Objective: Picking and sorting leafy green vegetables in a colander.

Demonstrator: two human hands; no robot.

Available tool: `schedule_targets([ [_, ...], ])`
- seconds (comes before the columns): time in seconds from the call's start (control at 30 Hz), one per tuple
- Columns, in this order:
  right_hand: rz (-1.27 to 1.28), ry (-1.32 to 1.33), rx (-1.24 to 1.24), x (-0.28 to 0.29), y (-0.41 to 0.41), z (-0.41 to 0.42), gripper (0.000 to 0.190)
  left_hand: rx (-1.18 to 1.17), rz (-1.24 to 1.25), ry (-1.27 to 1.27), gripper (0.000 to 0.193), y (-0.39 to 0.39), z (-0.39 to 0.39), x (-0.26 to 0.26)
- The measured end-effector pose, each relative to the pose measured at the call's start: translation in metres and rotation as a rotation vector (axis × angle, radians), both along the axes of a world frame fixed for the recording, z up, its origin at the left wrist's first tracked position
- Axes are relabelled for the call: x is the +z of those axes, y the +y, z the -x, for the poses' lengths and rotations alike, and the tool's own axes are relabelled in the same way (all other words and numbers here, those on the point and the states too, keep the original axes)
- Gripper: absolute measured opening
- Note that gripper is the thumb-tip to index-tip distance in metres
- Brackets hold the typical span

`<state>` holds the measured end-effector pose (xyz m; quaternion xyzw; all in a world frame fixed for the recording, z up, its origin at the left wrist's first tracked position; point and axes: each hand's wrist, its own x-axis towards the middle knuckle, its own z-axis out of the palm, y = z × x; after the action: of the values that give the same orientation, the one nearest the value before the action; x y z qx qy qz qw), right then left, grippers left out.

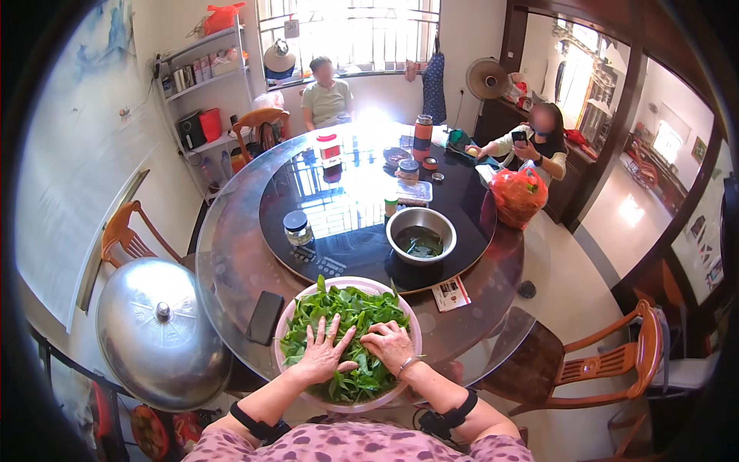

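A wide pink basin (411,315) heaped with leafy greens (352,300) stands at the near edge of the round table. My left hand (323,352) lies flat on the leaves, palm down with the fingers spread. On the right side of the heap, my right hand (391,345) has its fingers bent in and drawn together over the leaves; whether they pinch a leaf is hidden. A steel bowl (450,242) with dark liquid and some green leaves in it is beyond the basin, on the black turntable (352,242).
A black phone (266,317) and a printed card (452,294) flank the basin. The turntable holds a lidded jar (298,228) and an orange bottle (422,138). A large metal dome lid (161,335) is at left, a wooden chair (600,364) at right. Two people (327,98) sit across the table.
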<state>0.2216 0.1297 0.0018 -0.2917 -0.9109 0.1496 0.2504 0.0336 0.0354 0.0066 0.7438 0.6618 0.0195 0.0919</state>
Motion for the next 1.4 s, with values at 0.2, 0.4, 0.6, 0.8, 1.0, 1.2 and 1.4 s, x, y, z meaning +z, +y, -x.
schedule_targets([
  [0.2,0.037,-0.131,0.021,-0.017,0.003,0.009,0.012,0.006,0.147,-0.018,0.086,0.003,0.004,-0.024],
  [0.4,0.051,-0.132,0.062,-0.022,0.010,0.009,0.013,0.017,0.158,0.003,0.088,0.005,0.004,-0.029],
  [0.6,0.002,0.021,0.099,0.011,0.005,-0.008,0.017,0.030,0.105,-0.055,0.084,0.000,0.002,0.012],
  [0.8,-0.009,0.317,0.081,0.043,0.008,-0.026,0.015,0.088,-0.149,-0.119,0.066,-0.016,-0.005,0.065],
  [1.0,0.052,0.433,-0.147,0.019,0.021,-0.060,0.025,0.357,-0.427,-0.239,0.064,-0.045,0.007,0.047],
  [1.2,0.033,0.451,-0.458,-0.051,0.029,-0.108,0.044,0.819,-0.330,-0.541,0.079,-0.086,0.013,-0.014],
  [1.4,0.033,0.101,-0.590,-0.114,0.025,-0.141,0.054,0.840,-0.300,-0.254,0.079,-0.066,-0.010,-0.016],
])
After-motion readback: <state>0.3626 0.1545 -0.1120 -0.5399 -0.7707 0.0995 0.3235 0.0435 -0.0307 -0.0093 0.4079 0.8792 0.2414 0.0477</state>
